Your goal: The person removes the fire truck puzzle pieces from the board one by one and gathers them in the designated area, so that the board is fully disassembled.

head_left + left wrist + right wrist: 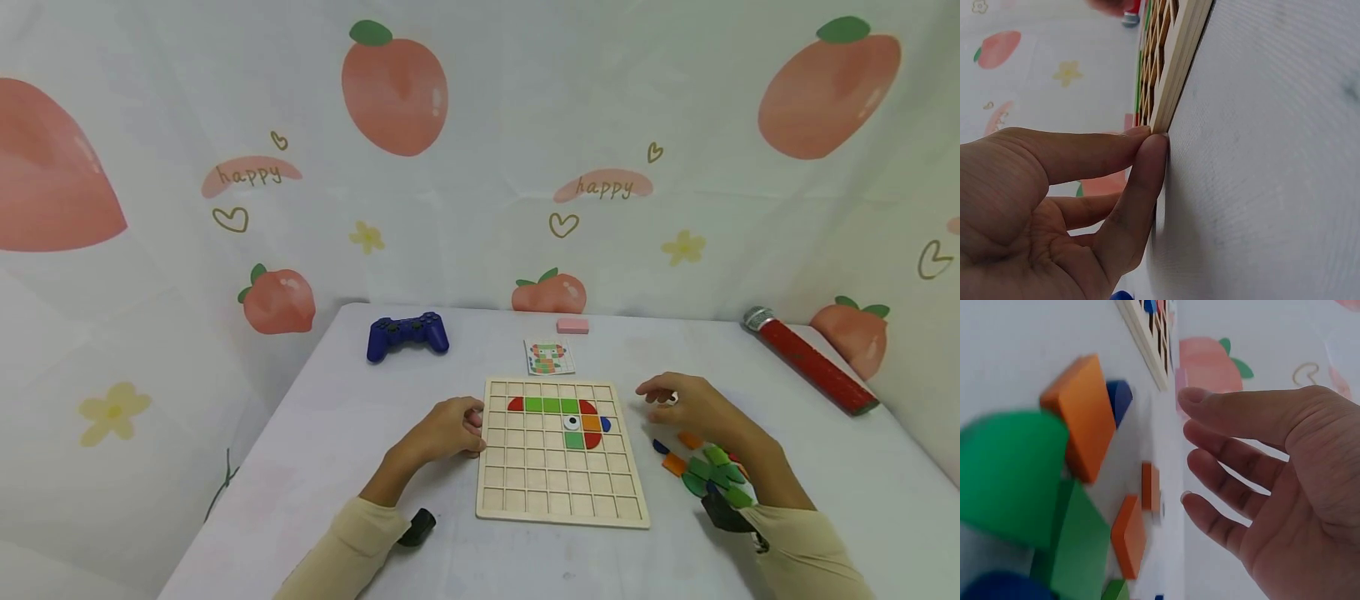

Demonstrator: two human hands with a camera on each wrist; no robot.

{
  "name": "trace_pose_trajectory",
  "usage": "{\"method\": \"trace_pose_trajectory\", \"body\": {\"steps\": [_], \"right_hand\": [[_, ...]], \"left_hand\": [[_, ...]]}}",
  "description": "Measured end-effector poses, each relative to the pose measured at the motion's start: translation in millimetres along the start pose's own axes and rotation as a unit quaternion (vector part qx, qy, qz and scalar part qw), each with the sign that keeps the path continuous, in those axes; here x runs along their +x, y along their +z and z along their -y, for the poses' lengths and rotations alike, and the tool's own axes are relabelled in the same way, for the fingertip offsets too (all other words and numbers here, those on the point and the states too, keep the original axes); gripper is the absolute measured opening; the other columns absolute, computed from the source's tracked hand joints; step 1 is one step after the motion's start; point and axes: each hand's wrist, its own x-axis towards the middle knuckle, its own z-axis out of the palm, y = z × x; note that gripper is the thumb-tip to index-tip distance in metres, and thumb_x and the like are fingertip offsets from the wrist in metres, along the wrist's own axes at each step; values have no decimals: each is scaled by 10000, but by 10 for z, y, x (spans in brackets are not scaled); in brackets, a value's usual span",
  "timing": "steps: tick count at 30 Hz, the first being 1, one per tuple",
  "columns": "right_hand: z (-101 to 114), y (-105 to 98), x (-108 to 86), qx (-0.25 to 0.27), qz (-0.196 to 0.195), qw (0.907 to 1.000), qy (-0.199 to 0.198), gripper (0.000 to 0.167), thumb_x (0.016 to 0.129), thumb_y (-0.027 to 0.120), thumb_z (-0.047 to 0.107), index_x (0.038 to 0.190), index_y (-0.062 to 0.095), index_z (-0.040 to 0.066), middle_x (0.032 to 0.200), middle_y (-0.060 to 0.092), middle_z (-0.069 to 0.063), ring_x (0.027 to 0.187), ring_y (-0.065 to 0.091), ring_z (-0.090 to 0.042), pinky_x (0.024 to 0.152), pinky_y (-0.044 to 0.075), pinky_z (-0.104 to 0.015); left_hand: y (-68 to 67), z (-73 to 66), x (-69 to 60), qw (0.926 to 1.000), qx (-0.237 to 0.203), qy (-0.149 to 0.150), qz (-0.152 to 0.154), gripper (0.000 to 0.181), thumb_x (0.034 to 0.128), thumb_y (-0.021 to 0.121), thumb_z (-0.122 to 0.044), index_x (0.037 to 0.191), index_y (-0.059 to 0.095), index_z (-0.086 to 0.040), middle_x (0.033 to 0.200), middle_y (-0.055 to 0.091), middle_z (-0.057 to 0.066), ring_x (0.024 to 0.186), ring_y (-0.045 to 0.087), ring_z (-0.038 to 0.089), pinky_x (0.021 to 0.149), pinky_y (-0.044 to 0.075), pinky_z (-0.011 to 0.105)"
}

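Observation:
A square wooden grid board lies on the table, with red, green, orange and blue pieces and an eye piece set in its upper part. My left hand is at the board's left edge; in the left wrist view, thumb and forefinger pinch its rim. Off the board's right side, my right hand hovers with loosely bent fingers, holding nothing. Loose pieces lie beneath and beside it, among them an orange square, a dark blue piece and a green rounded piece.
Behind the board lies a pattern card, with a pink block beyond it. A blue game controller is at the back left. At the back right lies a red microphone. A peach-print cloth hangs behind the table.

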Motion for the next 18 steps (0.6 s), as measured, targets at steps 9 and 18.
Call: {"method": "trace_pose_trajectory", "body": {"steps": [9,18], "right_hand": [[-153,-63,-88,105,26,9989,453,407,929,789,149,1301,697,14,1117,671,-120,999,583,-276,782,574,-348],[-280,-80,-94,-40,72,9980,619,475,893,809,177,1324,684,21,1150,675,-141,1030,598,-302,858,602,-464]], "left_hand": [[-3,0,-1,10000,-14,57,33,648,823,832,41,1408,566,124,1069,639,98,888,634,144,767,576,284],[-4,-13,-10,10000,-69,13,26,639,832,819,49,1411,560,127,1064,632,100,875,630,144,768,573,280]]}}
